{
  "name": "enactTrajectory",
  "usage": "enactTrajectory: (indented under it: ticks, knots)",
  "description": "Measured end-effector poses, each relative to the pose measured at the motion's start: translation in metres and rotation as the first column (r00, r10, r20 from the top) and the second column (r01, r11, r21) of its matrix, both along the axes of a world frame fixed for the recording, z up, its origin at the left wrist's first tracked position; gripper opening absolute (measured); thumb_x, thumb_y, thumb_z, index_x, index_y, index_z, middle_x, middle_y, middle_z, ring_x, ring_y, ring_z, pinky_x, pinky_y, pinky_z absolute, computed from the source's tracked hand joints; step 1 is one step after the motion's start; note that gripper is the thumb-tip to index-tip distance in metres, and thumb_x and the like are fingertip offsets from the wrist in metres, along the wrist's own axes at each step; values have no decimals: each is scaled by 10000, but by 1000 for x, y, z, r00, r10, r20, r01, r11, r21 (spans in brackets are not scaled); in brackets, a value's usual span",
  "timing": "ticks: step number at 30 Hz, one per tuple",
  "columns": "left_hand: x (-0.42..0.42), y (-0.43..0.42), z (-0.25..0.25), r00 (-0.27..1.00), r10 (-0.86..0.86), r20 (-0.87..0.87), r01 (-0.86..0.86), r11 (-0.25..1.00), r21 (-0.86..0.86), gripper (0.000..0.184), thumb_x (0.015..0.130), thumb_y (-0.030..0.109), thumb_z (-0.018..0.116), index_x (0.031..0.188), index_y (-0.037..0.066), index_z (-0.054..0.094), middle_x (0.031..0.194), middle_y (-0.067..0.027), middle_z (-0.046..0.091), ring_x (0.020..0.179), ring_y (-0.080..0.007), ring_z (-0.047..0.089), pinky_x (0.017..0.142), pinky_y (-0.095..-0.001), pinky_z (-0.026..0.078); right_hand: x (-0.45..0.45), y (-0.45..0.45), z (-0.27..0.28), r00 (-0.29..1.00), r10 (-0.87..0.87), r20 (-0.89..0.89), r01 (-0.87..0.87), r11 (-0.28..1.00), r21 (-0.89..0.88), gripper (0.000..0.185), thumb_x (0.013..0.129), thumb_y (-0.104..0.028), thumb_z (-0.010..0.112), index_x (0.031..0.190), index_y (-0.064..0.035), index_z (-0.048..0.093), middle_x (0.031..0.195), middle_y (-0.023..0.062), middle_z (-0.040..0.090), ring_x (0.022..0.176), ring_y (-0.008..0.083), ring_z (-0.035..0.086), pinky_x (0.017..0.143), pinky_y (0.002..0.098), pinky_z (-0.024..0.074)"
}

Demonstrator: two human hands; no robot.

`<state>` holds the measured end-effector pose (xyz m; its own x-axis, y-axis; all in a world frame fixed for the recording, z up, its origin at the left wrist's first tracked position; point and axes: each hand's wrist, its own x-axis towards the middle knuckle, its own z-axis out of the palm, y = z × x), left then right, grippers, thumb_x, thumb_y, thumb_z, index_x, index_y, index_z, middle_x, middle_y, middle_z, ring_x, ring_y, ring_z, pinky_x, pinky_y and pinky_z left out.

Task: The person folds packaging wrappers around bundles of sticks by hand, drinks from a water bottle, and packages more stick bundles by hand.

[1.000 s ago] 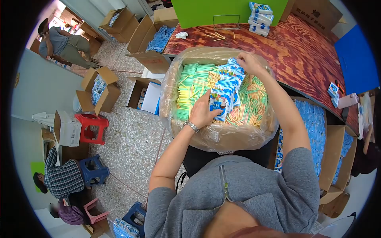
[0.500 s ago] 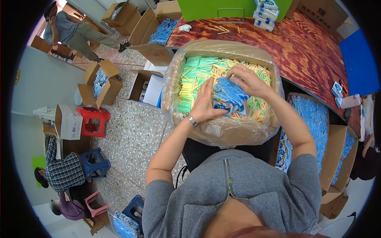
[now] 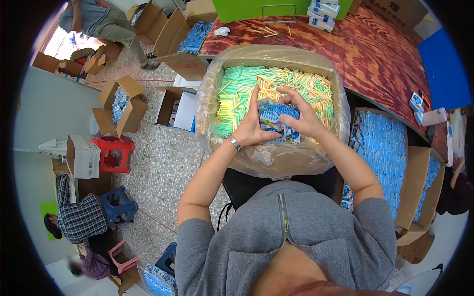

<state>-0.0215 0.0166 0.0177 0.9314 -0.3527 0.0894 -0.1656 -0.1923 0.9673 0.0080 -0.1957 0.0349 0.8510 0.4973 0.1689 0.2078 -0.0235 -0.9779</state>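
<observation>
The right fingers (image 3: 296, 97) have drawn nearer the left fingers (image 3: 254, 102), blue packets (image 3: 271, 113) bunched closer.

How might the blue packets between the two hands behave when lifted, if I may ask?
The blue packets would probably slide apart, since no band shows around them. Looking glossy and film-wrapped, they may also feel slippery and bend.

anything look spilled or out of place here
Yes: a few thin yellow sticks lie loose on the red wood-grain table, perhaps spilled, outside the plastic-lined brown cardboard box holding many similar ones.
</observation>
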Motion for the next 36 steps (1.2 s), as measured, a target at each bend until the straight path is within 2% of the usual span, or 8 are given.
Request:
enactTrajectory:
  ticks: [7,12,16,19,24,28,31,36]
  knots:
    - [3,4,3,979,-120,166,70,958,277,1019,627,257,882,1416,18,282,1256,-210,548,1167,-313,563,995,-382,442,-34,-17,1,981,-109,161,123,990,-75,857,745,-208,749,1463,-71,302,1317,158,459,1196,266,479,1021,377,391]
    - [-3,-7,10,1000,28,15,-29,992,122,995,629,214,889,1394,14,284,1239,-188,538,1160,-295,554,984,-378,448,-26,-1,14,992,-123,39,127,984,-125,857,709,-89,743,1455,-55,323,1273,156,485,1191,274,483,1040,375,382]
    - [-7,-7,7,991,52,121,-61,995,75,1060,614,174,897,1420,12,227,1305,-210,487,1195,-305,523,1014,-388,427,-18,5,18,923,-99,372,130,990,-60,831,788,-156,696,1484,-61,252,1281,162,462,1245,267,444,1080,385,321]
    - [-4,-5,2,982,-30,185,-11,976,216,1166,589,177,904,1465,21,150,1343,-225,453,1264,-324,467,1075,-393,372,-19,20,-1,969,-219,-110,245,898,365,750,877,-243,616,1489,-57,225,1304,158,446,1272,257,413,1099,374,277]
    - [4,-7,-1,999,-28,22,28,1000,5,1176,588,193,914,1472,26,156,1362,-206,444,1266,-288,469,1061,-380,392,-5,32,3,977,-192,-88,211,918,337,722,958,-325,531,1510,-40,165,1362,194,413,1316,269,364,1115,382,249]
    - [14,0,-2,999,-29,-17,29,1000,-2,1194,603,198,912,1483,36,122,1383,-187,422,1264,-265,467,1053,-377,406,8,8,-4,992,34,-118,19,907,421,945,871,-365,661,1526,-53,56,1450,229,343,1362,312,330,1117,400,274]
    - [12,0,-2,998,-44,-33,38,988,-146,1180,637,129,887,1490,54,75,1417,-173,377,1280,-257,449,1058,-393,401,0,-6,-5,994,0,110,-4,999,32,1090,767,-267,763,1528,-59,11,1478,248,293,1384,337,308,1124,423,285]
    - [12,-9,-15,999,-51,5,51,980,-193,1207,660,96,858,1499,59,-10,1455,-179,319,1307,-271,421,1064,-408,393,-7,14,-9,989,-91,119,100,993,-68,1179,679,-185,808,1530,-80,-1,1505,248,238,1387,359,302,1139,429,273]
